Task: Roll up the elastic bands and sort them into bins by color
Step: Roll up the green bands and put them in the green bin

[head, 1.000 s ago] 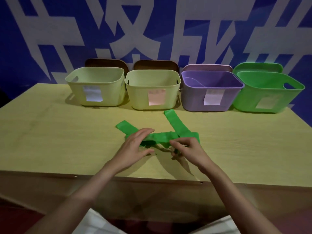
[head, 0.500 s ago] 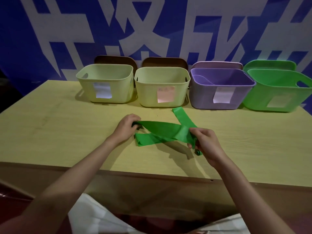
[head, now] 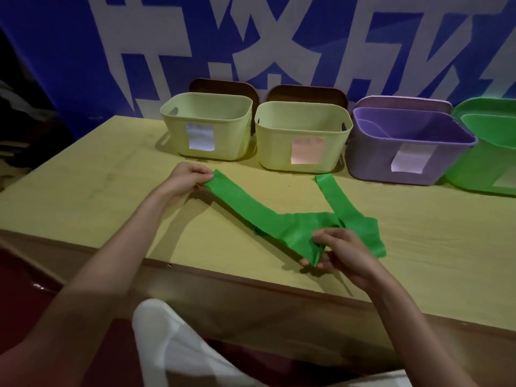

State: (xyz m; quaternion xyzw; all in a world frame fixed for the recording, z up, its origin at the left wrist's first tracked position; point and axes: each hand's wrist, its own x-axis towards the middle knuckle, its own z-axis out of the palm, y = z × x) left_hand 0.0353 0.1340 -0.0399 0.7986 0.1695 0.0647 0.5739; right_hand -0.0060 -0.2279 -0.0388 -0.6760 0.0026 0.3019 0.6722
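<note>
Your left hand, at centre left of the frame, pinches one end of the green elastic band between thumb and curled fingers; that grip is closed on the band. Your right hand, lower right of centre, grasps a bunched part of the same band, fingers curled round the material just above the near edge of the counter. Between the two hands the band runs as a flat strip, lifted off the counter at the left end. A further length lies on the counter and extends toward the upper right, ending just in front of the bins.

Four bins stand in a row along the far edge of the counter, each with a paper label on its front: a pale yellow bin at upper centre, a second pale yellow bin beside it, a purple bin, and a green bin cut off by the right edge of the frame. Behind them hangs a blue wall with large white characters.
</note>
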